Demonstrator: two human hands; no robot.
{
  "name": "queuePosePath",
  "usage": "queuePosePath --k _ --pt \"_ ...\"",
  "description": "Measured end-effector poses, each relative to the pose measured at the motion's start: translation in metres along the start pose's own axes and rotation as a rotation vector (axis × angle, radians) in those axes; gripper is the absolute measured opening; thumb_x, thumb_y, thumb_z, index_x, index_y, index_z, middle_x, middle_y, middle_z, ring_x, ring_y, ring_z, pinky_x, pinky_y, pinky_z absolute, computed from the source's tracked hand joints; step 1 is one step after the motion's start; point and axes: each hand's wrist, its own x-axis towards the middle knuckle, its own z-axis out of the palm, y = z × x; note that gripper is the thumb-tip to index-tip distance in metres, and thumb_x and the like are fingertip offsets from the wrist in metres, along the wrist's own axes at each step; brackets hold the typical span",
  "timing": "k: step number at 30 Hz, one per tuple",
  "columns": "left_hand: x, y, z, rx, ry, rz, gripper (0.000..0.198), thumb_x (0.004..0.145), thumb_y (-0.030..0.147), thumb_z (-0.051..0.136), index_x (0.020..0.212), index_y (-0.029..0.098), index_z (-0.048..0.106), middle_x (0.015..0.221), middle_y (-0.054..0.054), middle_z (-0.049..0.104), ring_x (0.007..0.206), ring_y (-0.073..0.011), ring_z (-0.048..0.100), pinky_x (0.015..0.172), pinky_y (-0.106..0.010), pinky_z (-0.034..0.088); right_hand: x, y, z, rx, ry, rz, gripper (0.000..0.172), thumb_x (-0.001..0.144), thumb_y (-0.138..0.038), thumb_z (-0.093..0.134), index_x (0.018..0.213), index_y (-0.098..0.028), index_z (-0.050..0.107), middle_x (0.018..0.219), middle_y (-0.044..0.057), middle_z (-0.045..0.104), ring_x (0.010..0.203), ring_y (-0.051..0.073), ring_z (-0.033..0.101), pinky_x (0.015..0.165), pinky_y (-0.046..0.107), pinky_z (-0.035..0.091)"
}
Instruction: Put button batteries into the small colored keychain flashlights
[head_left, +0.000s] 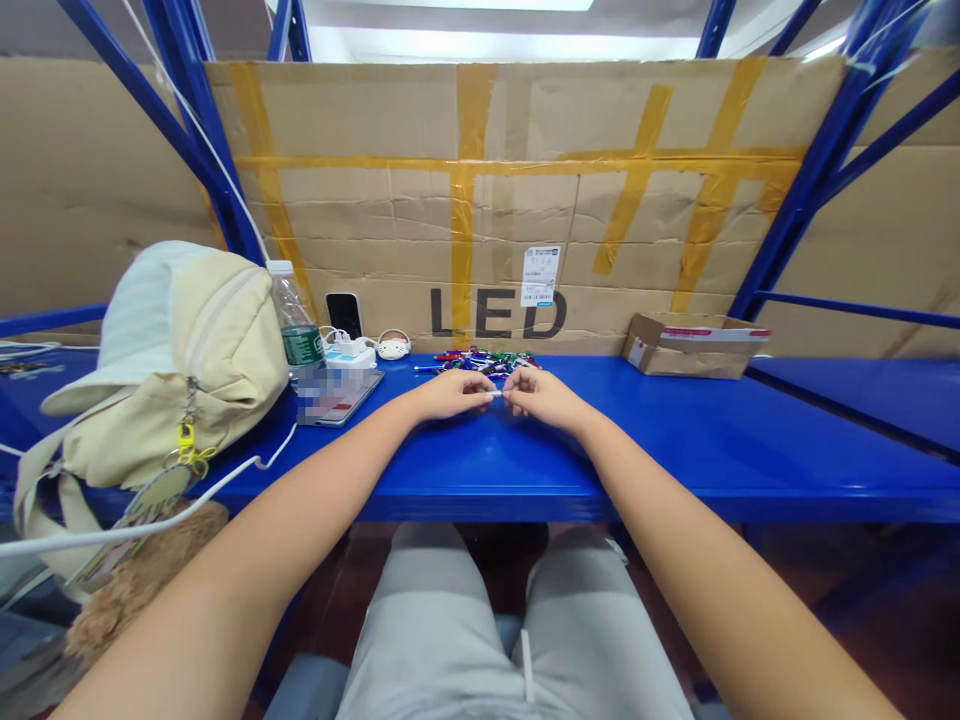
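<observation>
I see a taped cardboard wall (525, 200) marked LED across the top of the frame, and the blue counter (675, 440) running below it. At left a cream bag (172, 370) sits on the counter, with a water bottle (296, 320) just beside it. At right centre lies a small cardboard box (690, 345). Mid-frame, my left hand (450, 392) and right hand (544, 395) meet, each grip pinched shut on an end of a small white piece (498, 396) held just above the counter. Right behind them lies a pile of coloured small parts (480, 360).
</observation>
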Motion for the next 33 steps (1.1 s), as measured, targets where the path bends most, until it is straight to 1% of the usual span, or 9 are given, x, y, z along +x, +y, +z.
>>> queuePosePath --k 7,10,14,17,19,21,27,30,33 --pt "0.001 0.002 -0.001 0.012 0.033 0.006 0.032 0.084 0.038 0.054 0.101 0.014 0.067 0.088 -0.005 0.069 0.078 -0.0155 0.06 0.07 -0.025 0.043 0.002 0.009 0.0 0.038 -0.064 -0.047 0.017 0.076 -0.016 0.052 0.088 -0.021 0.041 0.062 -0.006 0.055 0.052 0.01 0.053 0.049 0.023 0.04" --pt "0.0 0.001 -0.001 0.001 -0.018 0.01 0.03 0.083 0.038 0.055 0.095 0.013 0.069 0.084 -0.005 0.07 0.075 -0.0152 0.061 0.068 -0.024 0.044 0.0 0.008 0.0 0.019 -0.096 -0.075 0.022 0.075 -0.016 0.054 0.091 -0.021 0.04 0.061 -0.008 0.053 0.053 0.011 0.053 0.053 0.024 0.041" --pt "-0.004 -0.003 -0.003 -0.022 -0.098 0.03 0.033 0.087 0.037 0.051 0.099 0.012 0.067 0.086 -0.007 0.072 0.078 -0.0152 0.066 0.069 -0.023 0.048 -0.003 0.006 0.003 0.006 -0.113 -0.117 0.025 0.072 -0.015 0.059 0.092 -0.021 0.045 0.064 -0.007 0.054 0.059 0.012 0.053 0.058 0.026 0.04" --pt "-0.006 -0.004 -0.005 0.014 -0.104 0.071 0.031 0.087 0.036 0.051 0.098 0.012 0.068 0.085 -0.006 0.073 0.078 -0.0149 0.067 0.069 -0.022 0.048 -0.004 0.006 0.004 0.055 -0.134 -0.12 0.027 0.071 -0.015 0.062 0.093 -0.021 0.048 0.066 -0.006 0.056 0.061 0.012 0.053 0.059 0.026 0.039" --pt "-0.005 -0.003 -0.006 0.066 -0.061 0.117 0.029 0.086 0.036 0.054 0.098 0.014 0.069 0.087 -0.005 0.073 0.079 -0.0149 0.066 0.069 -0.022 0.048 -0.003 0.007 0.003 0.121 -0.154 -0.097 0.027 0.07 -0.015 0.063 0.092 -0.021 0.047 0.063 -0.007 0.056 0.059 0.012 0.053 0.058 0.026 0.039" --pt "-0.003 -0.001 -0.005 0.131 0.017 0.179 0.027 0.085 0.035 0.057 0.099 0.015 0.069 0.091 -0.005 0.072 0.082 -0.0153 0.066 0.072 -0.023 0.047 -0.002 0.007 0.002 0.218 -0.17 -0.061 0.029 0.07 -0.016 0.064 0.092 -0.022 0.046 0.062 -0.007 0.056 0.057 0.012 0.053 0.058 0.026 0.041" --pt "0.004 0.003 -0.005 0.355 0.26 0.385 0.019 0.088 0.033 0.055 0.092 0.019 0.068 0.096 -0.006 0.071 0.091 -0.0166 0.064 0.081 -0.029 0.041 -0.002 0.002 -0.003 0.552 -0.214 0.064 0.03 0.072 -0.022 0.064 0.096 -0.021 0.046 0.07 -0.004 0.06 0.059 0.008 0.054 0.058 0.022 0.044" --pt "0.004 0.006 -0.004 0.462 0.356 0.433 0.023 0.092 0.035 0.049 0.09 0.021 0.067 0.095 -0.006 0.071 0.093 -0.0172 0.062 0.081 -0.031 0.036 -0.003 -0.001 -0.004 0.653 -0.246 0.111 0.031 0.072 -0.022 0.066 0.097 -0.02 0.049 0.07 -0.003 0.06 0.058 0.007 0.055 0.058 0.02 0.044" --pt "0.003 0.01 -0.003 0.544 0.404 0.447 0.027 0.094 0.034 0.045 0.084 0.02 0.065 0.089 -0.005 0.07 0.086 -0.0161 0.061 0.078 -0.031 0.033 -0.003 -0.003 -0.004 0.712 -0.271 0.137 0.031 0.071 -0.02 0.068 0.098 -0.019 0.051 0.07 -0.003 0.06 0.057 0.006 0.054 0.056 0.019 0.044"
